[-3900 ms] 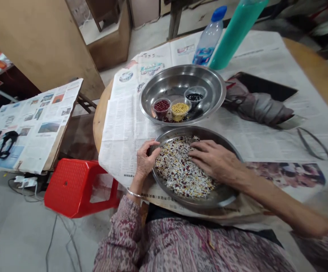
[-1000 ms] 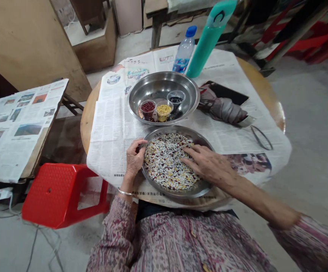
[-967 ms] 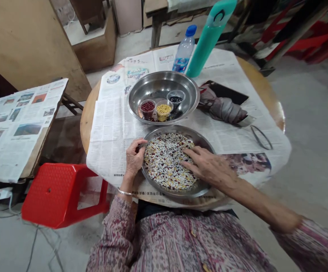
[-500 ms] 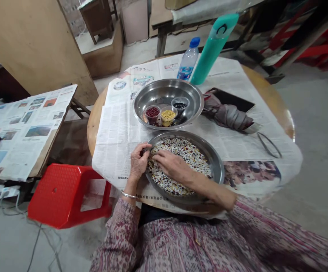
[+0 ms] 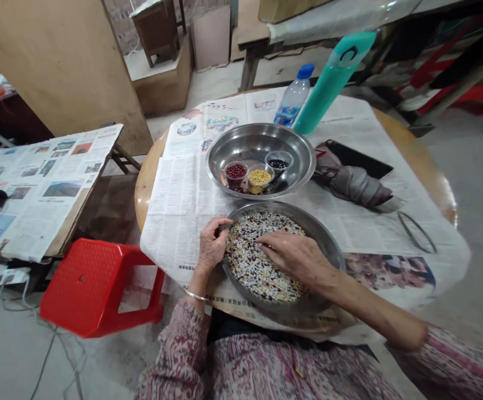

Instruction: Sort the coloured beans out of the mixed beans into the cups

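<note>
A steel basin (image 5: 336, 244) near my body holds a spread of mixed grains and beans (image 5: 262, 261), white, dark red, black and yellow. My left hand (image 5: 213, 243) is curled over its left rim, fingers bent and gripping the edge. Above the grain, near the middle, my right hand (image 5: 295, 256) has its fingers drawn together and pointing left; whatever may be between the fingertips is hidden. Behind stands a second steel basin (image 5: 241, 139). Inside it are small clear cups of red beans (image 5: 235, 171), yellow beans (image 5: 259, 178) and black beans (image 5: 277, 164), with loose beans beside them.
Newspaper (image 5: 174, 189) covers the round table. A water bottle (image 5: 293, 97) and a teal flask (image 5: 333, 83) stand at the back. A folded grey umbrella (image 5: 358, 183) lies at the right by a dark flat object (image 5: 360, 158). A red stool (image 5: 95, 283) is at the left.
My right hand has moved right, from beside the left hand at the basin's left edge to over the middle of the grain. The left hand stays at the rim. The view has shifted slightly.
</note>
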`<move>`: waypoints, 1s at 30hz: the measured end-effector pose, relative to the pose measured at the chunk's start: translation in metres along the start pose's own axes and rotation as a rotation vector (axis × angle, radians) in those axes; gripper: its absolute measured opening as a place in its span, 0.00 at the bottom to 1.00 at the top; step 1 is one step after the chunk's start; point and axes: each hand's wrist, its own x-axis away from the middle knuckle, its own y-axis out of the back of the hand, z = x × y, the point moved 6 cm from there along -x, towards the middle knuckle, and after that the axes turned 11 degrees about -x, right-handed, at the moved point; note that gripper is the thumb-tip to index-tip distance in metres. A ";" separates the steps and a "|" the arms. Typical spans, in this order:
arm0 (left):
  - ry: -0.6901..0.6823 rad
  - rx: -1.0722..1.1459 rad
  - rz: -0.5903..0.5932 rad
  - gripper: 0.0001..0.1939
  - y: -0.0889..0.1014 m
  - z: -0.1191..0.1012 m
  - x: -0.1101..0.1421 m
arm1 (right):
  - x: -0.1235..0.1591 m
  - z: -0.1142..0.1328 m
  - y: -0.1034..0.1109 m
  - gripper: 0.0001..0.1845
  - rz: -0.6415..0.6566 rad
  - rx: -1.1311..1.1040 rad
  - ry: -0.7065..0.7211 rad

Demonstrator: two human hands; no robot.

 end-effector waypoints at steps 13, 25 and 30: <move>-0.009 0.020 0.006 0.13 -0.001 -0.001 0.001 | -0.174 -0.049 0.020 0.15 0.019 0.215 -0.190; -0.012 0.047 0.003 0.14 -0.002 -0.002 0.003 | -0.189 -0.061 0.008 0.19 0.104 0.301 -0.179; -0.008 0.039 0.010 0.13 -0.002 -0.002 0.003 | -0.188 -0.074 0.007 0.18 0.089 0.284 -0.229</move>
